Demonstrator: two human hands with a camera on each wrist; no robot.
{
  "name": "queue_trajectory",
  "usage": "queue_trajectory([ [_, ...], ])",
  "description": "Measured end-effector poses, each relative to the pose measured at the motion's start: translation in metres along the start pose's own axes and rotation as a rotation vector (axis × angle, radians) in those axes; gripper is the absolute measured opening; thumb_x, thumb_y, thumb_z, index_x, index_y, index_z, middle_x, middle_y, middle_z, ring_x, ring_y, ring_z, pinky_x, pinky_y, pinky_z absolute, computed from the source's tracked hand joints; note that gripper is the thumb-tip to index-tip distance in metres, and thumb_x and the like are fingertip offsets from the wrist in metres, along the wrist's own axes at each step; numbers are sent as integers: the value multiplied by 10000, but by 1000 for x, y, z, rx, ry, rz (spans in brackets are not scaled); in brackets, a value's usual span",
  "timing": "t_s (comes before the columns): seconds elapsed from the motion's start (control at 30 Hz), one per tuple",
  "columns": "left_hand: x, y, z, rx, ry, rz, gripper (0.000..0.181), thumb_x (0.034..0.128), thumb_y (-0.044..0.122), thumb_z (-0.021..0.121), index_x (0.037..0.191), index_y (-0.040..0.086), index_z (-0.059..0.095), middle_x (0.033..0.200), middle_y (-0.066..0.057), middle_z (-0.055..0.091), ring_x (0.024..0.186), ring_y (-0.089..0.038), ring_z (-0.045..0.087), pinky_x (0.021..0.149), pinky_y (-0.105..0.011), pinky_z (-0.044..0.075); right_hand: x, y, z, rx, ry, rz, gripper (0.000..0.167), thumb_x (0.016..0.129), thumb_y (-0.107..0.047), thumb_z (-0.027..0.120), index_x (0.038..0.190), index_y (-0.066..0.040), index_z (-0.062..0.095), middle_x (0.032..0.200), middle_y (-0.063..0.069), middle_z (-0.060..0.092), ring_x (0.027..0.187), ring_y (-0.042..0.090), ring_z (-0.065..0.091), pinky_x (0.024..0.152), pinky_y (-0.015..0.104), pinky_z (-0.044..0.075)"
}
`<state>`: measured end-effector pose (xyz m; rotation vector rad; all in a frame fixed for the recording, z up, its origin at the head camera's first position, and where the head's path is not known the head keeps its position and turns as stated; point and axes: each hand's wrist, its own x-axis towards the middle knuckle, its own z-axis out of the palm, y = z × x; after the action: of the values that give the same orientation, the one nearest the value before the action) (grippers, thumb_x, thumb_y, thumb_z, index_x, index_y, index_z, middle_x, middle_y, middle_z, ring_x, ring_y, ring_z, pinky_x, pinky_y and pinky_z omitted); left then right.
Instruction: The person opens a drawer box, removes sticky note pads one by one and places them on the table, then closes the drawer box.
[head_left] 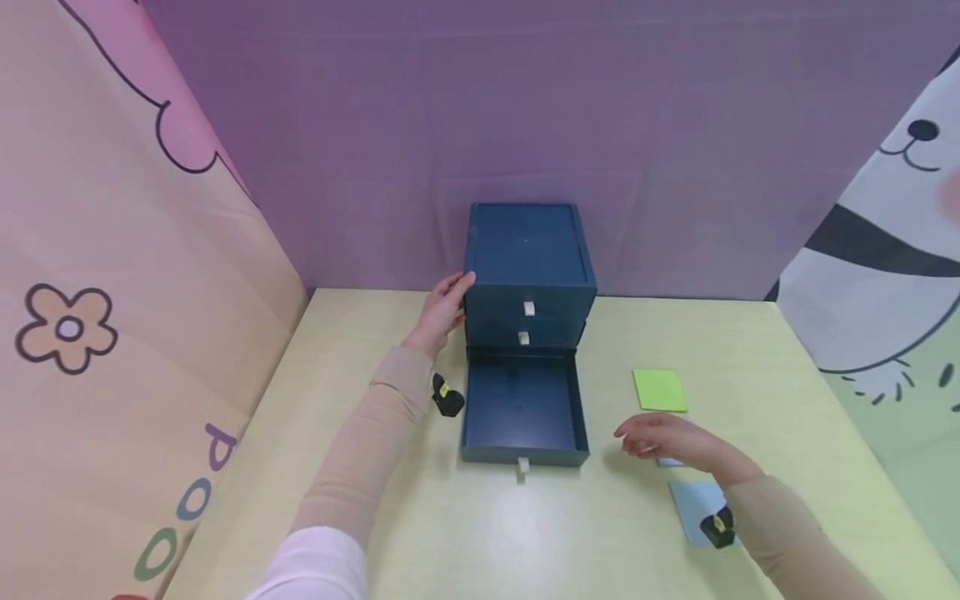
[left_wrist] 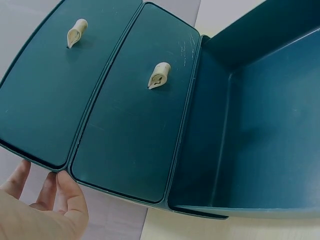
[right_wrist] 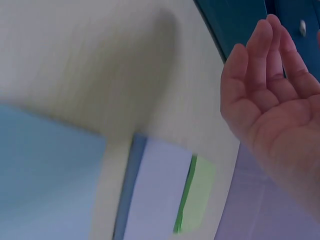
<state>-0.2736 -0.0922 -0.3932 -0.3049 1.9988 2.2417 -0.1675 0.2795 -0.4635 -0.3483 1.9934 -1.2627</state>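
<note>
A dark blue drawer cabinet (head_left: 528, 242) stands against the back wall. Its bottom drawer (head_left: 517, 400) is pulled out and holds nothing, while the upper two drawers are closed. My left hand (head_left: 442, 312) rests its fingertips against the cabinet's left side; in the left wrist view the left hand (left_wrist: 50, 205) touches the side edge beside the closed drawers. To the right of the pulled-out drawer, my right hand (head_left: 671, 440) hovers above the table with relaxed fingers. Nothing is held in the right hand (right_wrist: 280, 90), as its bare palm shows in the right wrist view.
On the table's right side lie a lime green square pad (head_left: 660, 390), a pale lilac pad (right_wrist: 157, 187) partly under the right hand in the head view, and a light blue square (head_left: 693, 504). White pull tabs (head_left: 529, 308) stick out from the drawer fronts. Purple cloth (head_left: 375, 167) hangs behind.
</note>
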Motion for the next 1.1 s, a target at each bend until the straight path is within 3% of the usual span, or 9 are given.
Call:
queue_trajectory([
  [0.3,1,-1,0,0,6,-6,614,923,441,579,1446,178,397,1499,-49,363,1309,-292,387,1053,-430,371,11,-6,50,26,-144,10,416,986,-265,495,1142,107,594,1002,136,659,887,174,607,838,367,527],
  [0.43,2,-2,1,-1,6,-8,610,924,437,578,1445,175,399,1499,-52,363,1313,-296,385,1054,-434,371,13,-7,70,50,-175,10,405,979,-259,511,1157,96,593,1001,116,663,891,173,610,837,375,528],
  [0.63,2,-3,1,-6,11,-2,609,923,437,580,1441,168,404,1495,-54,371,1311,-299,386,1053,-435,374,22,-7,90,98,-186,9,446,974,-236,518,1240,121,534,1124,207,633,953,201,627,868,367,529],
  [0.8,0,-3,1,-4,8,5,598,930,416,576,1444,167,400,1485,-56,381,1287,-276,397,1047,-431,378,31,-1,102,226,-195,19,471,963,-206,528,1262,157,490,1113,207,651,944,184,658,864,341,535],
  [1.1,-1,-1,1,10,10,3,613,925,436,575,1448,175,394,1494,-47,368,1296,-276,392,1046,-427,380,45,6,124,559,-242,54,441,988,-175,482,1297,139,468,988,11,701,864,84,666,826,251,537],
])
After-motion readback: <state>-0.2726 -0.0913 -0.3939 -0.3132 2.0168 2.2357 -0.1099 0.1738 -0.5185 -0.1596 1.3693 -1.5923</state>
